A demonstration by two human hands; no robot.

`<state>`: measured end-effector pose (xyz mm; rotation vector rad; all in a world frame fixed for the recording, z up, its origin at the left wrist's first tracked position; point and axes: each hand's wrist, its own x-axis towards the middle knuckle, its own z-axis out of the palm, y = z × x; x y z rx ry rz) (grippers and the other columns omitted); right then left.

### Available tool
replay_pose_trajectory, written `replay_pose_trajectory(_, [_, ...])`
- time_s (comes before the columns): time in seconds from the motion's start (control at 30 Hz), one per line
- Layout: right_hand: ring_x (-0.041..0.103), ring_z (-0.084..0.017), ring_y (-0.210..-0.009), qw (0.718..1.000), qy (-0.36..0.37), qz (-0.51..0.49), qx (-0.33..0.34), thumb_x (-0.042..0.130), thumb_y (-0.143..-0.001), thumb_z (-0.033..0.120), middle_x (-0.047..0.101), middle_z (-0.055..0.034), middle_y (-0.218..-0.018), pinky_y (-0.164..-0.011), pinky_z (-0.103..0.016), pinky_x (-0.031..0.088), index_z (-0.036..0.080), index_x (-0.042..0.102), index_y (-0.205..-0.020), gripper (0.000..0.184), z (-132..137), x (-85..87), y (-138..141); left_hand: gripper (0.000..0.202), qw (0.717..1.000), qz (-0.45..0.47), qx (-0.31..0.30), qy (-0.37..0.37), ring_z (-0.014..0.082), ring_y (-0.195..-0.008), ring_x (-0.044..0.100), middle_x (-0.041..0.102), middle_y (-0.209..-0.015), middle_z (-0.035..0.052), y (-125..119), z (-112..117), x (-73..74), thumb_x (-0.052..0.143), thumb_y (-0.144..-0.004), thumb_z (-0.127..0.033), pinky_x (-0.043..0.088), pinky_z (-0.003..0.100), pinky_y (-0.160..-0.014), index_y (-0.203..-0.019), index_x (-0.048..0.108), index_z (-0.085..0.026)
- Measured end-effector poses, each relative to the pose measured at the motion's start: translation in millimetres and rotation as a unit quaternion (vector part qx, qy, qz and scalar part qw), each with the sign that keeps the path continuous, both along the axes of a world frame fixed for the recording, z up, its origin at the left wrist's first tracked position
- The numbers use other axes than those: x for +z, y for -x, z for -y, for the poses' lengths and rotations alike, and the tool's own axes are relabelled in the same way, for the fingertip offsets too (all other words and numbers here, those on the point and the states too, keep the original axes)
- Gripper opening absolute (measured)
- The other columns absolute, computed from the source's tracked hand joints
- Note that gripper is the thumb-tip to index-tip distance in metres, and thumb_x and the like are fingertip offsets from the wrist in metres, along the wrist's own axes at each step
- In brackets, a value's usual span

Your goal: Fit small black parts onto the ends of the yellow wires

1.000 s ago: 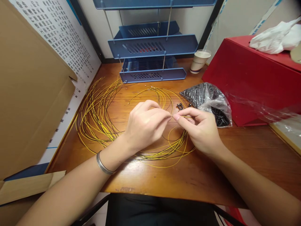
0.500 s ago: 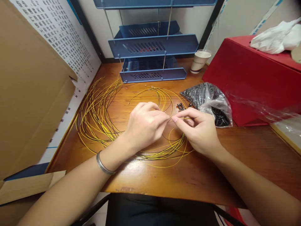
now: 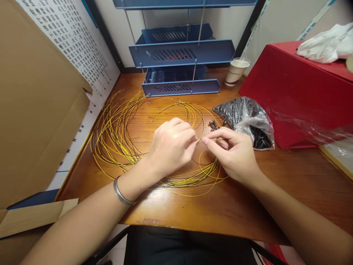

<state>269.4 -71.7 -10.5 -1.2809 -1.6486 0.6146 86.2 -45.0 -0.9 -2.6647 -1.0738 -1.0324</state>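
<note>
Thumb and forefinger of my right hand (image 3: 234, 152) pinch a thin yellow wire (image 3: 220, 139) near its end. My left hand (image 3: 173, 145) is closed just beside it, fingertips almost meeting the right ones; what it pinches is too small to make out. Below and around both hands lie loose yellow and black wires (image 3: 190, 182) in a curve. A larger bundle of wires (image 3: 110, 136) spreads to the left. Past my right fingers sit several small black parts (image 3: 213, 125), next to a clear plastic bag (image 3: 245, 119) full of more black pieces.
A blue tiered tray rack (image 3: 180, 87) stands at the back, with a paper cup (image 3: 236, 71) to its right. A red box (image 3: 289, 95) bearing a crumpled white plastic bag (image 3: 324, 43) is on the right. Cardboard (image 3: 35, 103) rises on the left of the wooden table (image 3: 171, 211).
My left fingers have curled in a little more at the wire's end. My right hand keeps its pinch almost unmoved; the whole view has shifted slightly.
</note>
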Motion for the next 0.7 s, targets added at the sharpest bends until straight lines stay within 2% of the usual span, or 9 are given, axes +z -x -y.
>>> replay_pose_trajectory(0.4, [0.032, -0.006, -0.050, 1.000, -0.009, 0.001, 0.000, 0.067, -0.082, 0.023, 0.039, 0.0057, -0.054, -0.049, -0.024, 0.025, 0.015, 0.071, -0.075, 0.012, -0.2, 0.1, 1.3, 0.013, 0.999, -0.019, 0.032, 0.006, 0.0192, -0.079, 0.058, 0.067, -0.078, 0.0034, -1.6, 4.9, 3.2, 0.063, -0.087, -0.020, 0.046, 0.030, -0.071, -0.074, 0.060, -0.016])
replay_pose_trajectory(0.53, [0.031, -0.006, -0.049, 1.000, -0.010, -0.007, -0.001, 0.067, -0.082, 0.021, 0.037, 0.0064, -0.054, -0.048, -0.023, 0.024, 0.014, 0.071, -0.075, 0.011, -0.5, 0.3, 0.5, 0.017, 0.995, -0.057, 0.069, 0.053, 0.0219, -0.087, 0.059, 0.070, -0.088, 0.0049, -2.4, 6.4, 4.5, 0.063, -0.090, -0.032, 0.047, 0.033, -0.074, -0.085, 0.065, -0.016])
replay_pose_trajectory(0.6, [0.030, -0.006, -0.049, 1.000, -0.006, -0.009, 0.000, 0.067, -0.083, 0.021, 0.036, 0.0068, -0.053, -0.047, -0.023, 0.024, 0.014, 0.071, -0.076, 0.010, -0.6, 0.8, -0.1, 0.024, 0.992, -0.074, 0.069, 0.068, 0.0239, -0.094, 0.059, 0.072, -0.097, 0.0059, -2.8, 6.0, 3.9, 0.061, -0.092, -0.038, 0.047, 0.035, -0.078, -0.094, 0.068, -0.015])
replay_pose_trajectory(0.7, [0.031, -0.006, -0.049, 1.000, -0.010, -0.002, 0.005, 0.067, -0.082, 0.019, 0.036, 0.0070, -0.052, -0.048, -0.023, 0.025, 0.014, 0.071, -0.076, 0.009, 0.0, 1.4, -0.9, 0.028, 0.990, -0.106, 0.052, 0.081, 0.0255, -0.103, 0.058, 0.072, -0.109, 0.0061, -3.1, 5.3, 2.9, 0.053, -0.097, -0.037, 0.046, 0.037, -0.083, -0.106, 0.070, -0.016])
